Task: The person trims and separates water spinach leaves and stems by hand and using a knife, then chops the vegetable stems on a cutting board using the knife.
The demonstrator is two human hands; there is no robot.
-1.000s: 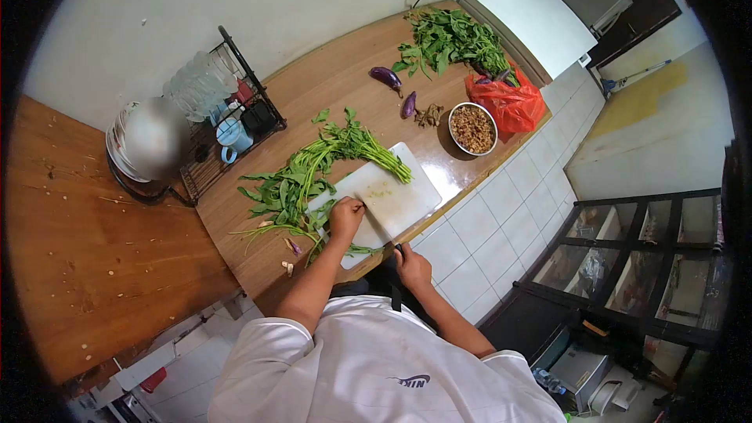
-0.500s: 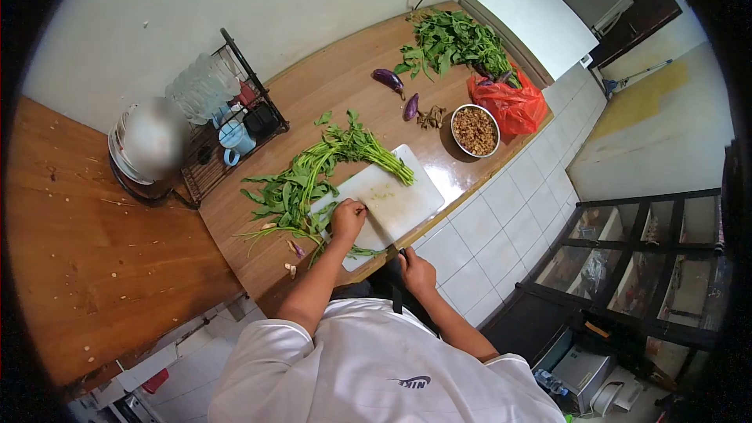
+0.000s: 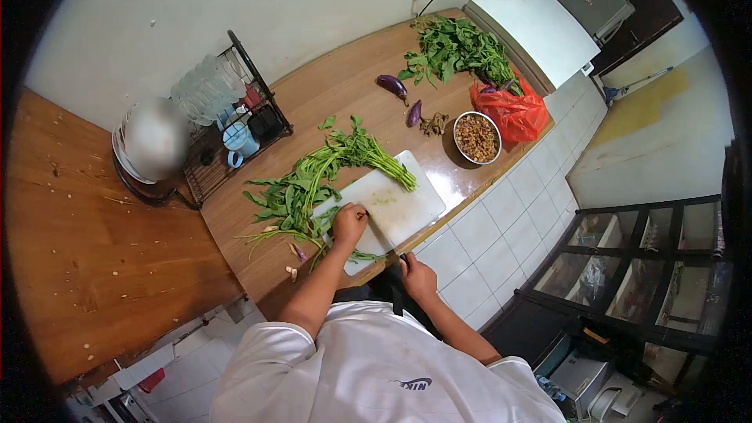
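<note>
My right hand (image 3: pixel 418 276) is wrapped round the black handle of a knife (image 3: pixel 385 237), whose blade slants over the near part of the white cutting board (image 3: pixel 410 207). My left hand (image 3: pixel 350 225) is closed above the board, close to the blade's tip. A small dark bit shows at its fingertips, too small to name. Leafy green stalks (image 3: pixel 313 172) lie in a bunch along the board's far and left sides, their cut stem ends resting on it. Some stalks pass under my left wrist.
Beyond the board are two purple eggplants (image 3: pixel 391 86), a bowl (image 3: pixel 477 138) of brown crumbly food, and a red plastic bag (image 3: pixel 513 113) beside more leafy greens (image 3: pixel 458 48). A dish rack (image 3: pixel 262 82) with glasses and a blue mug (image 3: pixel 240 143) stands at the left.
The view has shifted slightly, so the table sits a little lower. Both hands and the knife keep nearly the same place over the board.
</note>
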